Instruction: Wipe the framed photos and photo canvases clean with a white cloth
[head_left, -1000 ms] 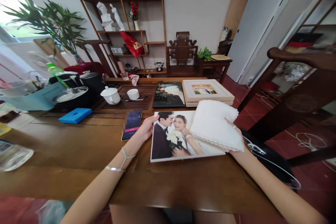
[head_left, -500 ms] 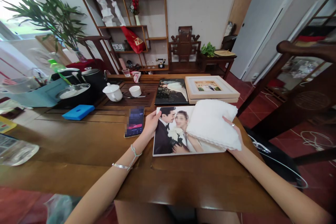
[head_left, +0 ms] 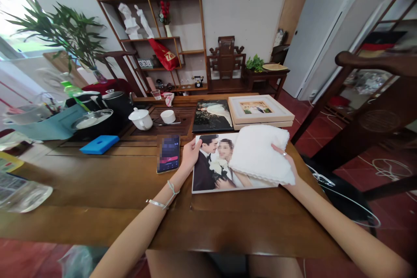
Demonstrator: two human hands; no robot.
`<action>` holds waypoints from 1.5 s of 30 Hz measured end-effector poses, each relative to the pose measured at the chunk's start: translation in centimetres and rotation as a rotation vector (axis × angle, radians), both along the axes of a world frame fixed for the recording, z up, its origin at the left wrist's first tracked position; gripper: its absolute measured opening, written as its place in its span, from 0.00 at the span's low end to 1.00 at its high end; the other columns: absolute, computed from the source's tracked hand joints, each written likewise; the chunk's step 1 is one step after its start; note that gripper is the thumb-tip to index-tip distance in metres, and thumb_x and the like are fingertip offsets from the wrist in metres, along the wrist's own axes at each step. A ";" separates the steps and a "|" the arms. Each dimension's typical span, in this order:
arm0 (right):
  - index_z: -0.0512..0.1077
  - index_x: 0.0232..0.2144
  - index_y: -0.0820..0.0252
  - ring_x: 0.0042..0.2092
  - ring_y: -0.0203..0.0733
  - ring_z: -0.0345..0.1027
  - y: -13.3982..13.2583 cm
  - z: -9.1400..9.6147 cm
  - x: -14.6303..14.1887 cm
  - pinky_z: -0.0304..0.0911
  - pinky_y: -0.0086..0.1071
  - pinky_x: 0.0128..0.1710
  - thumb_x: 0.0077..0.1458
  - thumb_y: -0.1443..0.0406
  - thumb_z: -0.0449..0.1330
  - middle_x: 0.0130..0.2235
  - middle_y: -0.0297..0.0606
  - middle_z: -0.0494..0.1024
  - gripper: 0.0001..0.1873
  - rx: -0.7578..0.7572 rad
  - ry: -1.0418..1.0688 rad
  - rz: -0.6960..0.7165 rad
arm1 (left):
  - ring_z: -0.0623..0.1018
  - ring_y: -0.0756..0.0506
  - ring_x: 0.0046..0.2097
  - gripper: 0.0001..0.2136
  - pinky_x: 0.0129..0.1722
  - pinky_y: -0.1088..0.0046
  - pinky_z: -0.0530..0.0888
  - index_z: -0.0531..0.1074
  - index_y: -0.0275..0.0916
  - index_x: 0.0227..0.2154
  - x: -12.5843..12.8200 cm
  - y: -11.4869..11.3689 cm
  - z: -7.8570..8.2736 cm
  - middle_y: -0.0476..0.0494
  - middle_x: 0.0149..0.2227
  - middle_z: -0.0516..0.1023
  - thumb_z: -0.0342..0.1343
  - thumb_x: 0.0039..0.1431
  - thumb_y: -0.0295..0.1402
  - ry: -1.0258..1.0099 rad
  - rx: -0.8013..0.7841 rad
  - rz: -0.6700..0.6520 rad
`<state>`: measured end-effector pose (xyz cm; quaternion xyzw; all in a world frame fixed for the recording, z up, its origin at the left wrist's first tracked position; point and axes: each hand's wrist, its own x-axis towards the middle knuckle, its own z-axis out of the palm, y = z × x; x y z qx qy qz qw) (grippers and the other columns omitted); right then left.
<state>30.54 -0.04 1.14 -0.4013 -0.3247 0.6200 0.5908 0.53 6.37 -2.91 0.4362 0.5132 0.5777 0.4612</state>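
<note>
A wedding photo album or photo panel point(head_left: 208, 171) lies flat on the table before me, its front showing two people and a white bouquet. My left hand point(head_left: 191, 153) grips its upper left edge, thumb on the front. A folded white cloth point(head_left: 259, 152) covers the right part of the picture. My right hand point(head_left: 285, 160) holds the cloth at its right side, with some fingers hidden under or behind it. Left of my left hand rests a phone point(head_left: 168, 153) with its screen lit.
Behind the picture lie a dark photo album point(head_left: 211, 115) and a pale framed box point(head_left: 260, 115). A white lidded cup point(head_left: 140, 118) and a small white bowl point(head_left: 167, 116) stand on the tea tray. Further left are a blue box point(head_left: 99, 144) and a black pan point(head_left: 93, 121). A chair point(head_left: 368, 113) stands at right.
My right hand and the cloth have shifted slightly left over the picture. My left hand keeps its hold on the edge. The camera view has tilted a little.
</note>
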 end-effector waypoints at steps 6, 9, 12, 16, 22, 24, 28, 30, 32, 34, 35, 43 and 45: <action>0.72 0.44 0.62 0.41 0.51 0.78 0.1 -1.0 -0.2 0.74 0.41 0.45 0.52 0.66 0.61 0.37 0.41 0.83 0.15 -0.126 0.199 -0.010 | 0.81 0.42 0.37 0.19 0.37 0.73 0.73 0.78 0.35 0.40 -0.5 0.5 -0.3 0.44 0.34 0.83 0.61 0.51 0.45 0.172 0.066 -0.012; 0.73 0.44 0.63 0.39 0.51 0.78 0.3 -1.3 -0.1 0.75 0.41 0.43 0.53 0.67 0.60 0.34 0.41 0.83 0.14 -0.144 0.235 -0.045 | 0.80 0.41 0.37 0.21 0.37 0.72 0.73 0.78 0.33 0.40 -0.7 0.8 -0.5 0.43 0.34 0.83 0.58 0.52 0.47 0.255 0.050 -0.011; 0.73 0.43 0.63 0.39 0.51 0.78 0.8 -1.5 0.0 0.75 0.42 0.42 0.54 0.67 0.58 0.32 0.40 0.83 0.14 -0.157 0.253 -0.055 | 0.80 0.40 0.37 0.21 0.35 0.71 0.72 0.78 0.33 0.37 -0.7 0.9 -0.5 0.44 0.31 0.82 0.58 0.51 0.48 0.287 0.028 -0.009; 0.73 0.43 0.61 0.39 0.50 0.78 1.7 -1.5 -0.1 0.75 0.41 0.42 0.53 0.67 0.59 0.33 0.39 0.83 0.13 -0.120 0.274 -0.088 | 0.80 0.39 0.37 0.19 0.35 0.70 0.72 0.78 0.34 0.32 -0.7 0.6 0.0 0.43 0.30 0.82 0.60 0.48 0.47 0.337 0.000 -0.025; 0.73 0.41 0.62 0.43 0.51 0.77 2.7 -1.0 -0.5 0.75 0.41 0.44 0.49 0.67 0.62 0.37 0.40 0.83 0.14 -0.092 0.287 -0.062 | 0.80 0.39 0.39 0.21 0.39 0.68 0.73 0.76 0.34 0.36 -0.4 -0.2 1.1 0.40 0.37 0.82 0.67 0.40 0.43 0.356 -0.013 -0.156; 0.73 0.40 0.63 0.44 0.51 0.77 2.8 -0.7 -0.5 0.74 0.41 0.45 0.49 0.66 0.61 0.38 0.42 0.83 0.13 -0.098 0.295 -0.048 | 0.79 0.40 0.40 0.23 0.42 0.67 0.73 0.75 0.34 0.39 -0.3 -0.5 1.3 0.40 0.41 0.82 0.68 0.40 0.42 0.358 0.012 -0.207; 0.73 0.40 0.62 0.43 0.50 0.77 2.7 -0.3 -0.4 0.74 0.41 0.45 0.50 0.67 0.60 0.37 0.41 0.83 0.12 -0.115 0.298 -0.059 | 0.79 0.41 0.41 0.22 0.43 0.65 0.73 0.74 0.35 0.40 -0.1 -0.9 1.5 0.41 0.40 0.81 0.66 0.43 0.42 0.481 0.084 -0.169; 0.73 0.39 0.62 0.42 0.50 0.77 2.8 -0.2 -0.4 0.75 0.40 0.44 0.50 0.68 0.60 0.35 0.40 0.83 0.12 -0.123 0.292 -0.073 | 0.79 0.41 0.40 0.22 0.42 0.65 0.73 0.73 0.36 0.42 0.0 -1.0 1.6 0.42 0.39 0.81 0.65 0.45 0.43 0.548 0.107 -0.156; 0.73 0.39 0.63 0.42 0.50 0.77 2.8 0.0 -0.3 0.75 0.40 0.44 0.49 0.68 0.60 0.35 0.41 0.83 0.12 -0.129 0.285 -0.070 | 0.79 0.40 0.40 0.22 0.42 0.64 0.74 0.73 0.37 0.43 0.1 -1.2 1.6 0.42 0.39 0.80 0.64 0.48 0.44 0.619 0.121 -0.146; 0.73 0.39 0.64 0.43 0.51 0.77 2.8 0.2 -0.4 0.74 0.40 0.45 0.49 0.68 0.61 0.36 0.42 0.83 0.12 -0.128 0.284 -0.057 | 0.78 0.38 0.43 0.21 0.45 0.61 0.73 0.73 0.37 0.42 0.3 -1.3 1.6 0.40 0.39 0.79 0.62 0.50 0.45 0.727 0.152 -0.088; 0.73 0.39 0.64 0.44 0.51 0.77 2.8 0.3 -0.5 0.74 0.40 0.45 0.49 0.68 0.61 0.37 0.43 0.83 0.12 -0.124 0.284 -0.051 | 0.77 0.37 0.45 0.21 0.47 0.60 0.73 0.74 0.36 0.42 0.3 -1.3 1.5 0.38 0.41 0.78 0.62 0.49 0.45 0.781 0.178 -0.038; 0.73 0.39 0.61 0.47 0.50 0.75 2.5 0.5 -0.6 0.73 0.39 0.46 0.47 0.68 0.63 0.39 0.40 0.83 0.13 -0.079 0.273 -0.031 | 0.65 0.33 0.61 0.31 0.61 0.55 0.63 0.70 0.35 0.50 0.3 -1.7 -0.1 0.32 0.58 0.62 0.64 0.46 0.48 0.893 0.327 -0.018; 0.73 0.39 0.61 0.48 0.51 0.75 2.5 0.4 -0.6 0.73 0.40 0.46 0.47 0.66 0.63 0.40 0.41 0.82 0.14 -0.071 0.259 -0.017 | 0.62 0.32 0.64 0.31 0.63 0.54 0.60 0.70 0.35 0.51 0.2 -1.9 -0.1 0.30 0.62 0.59 0.64 0.47 0.49 0.907 0.350 -0.042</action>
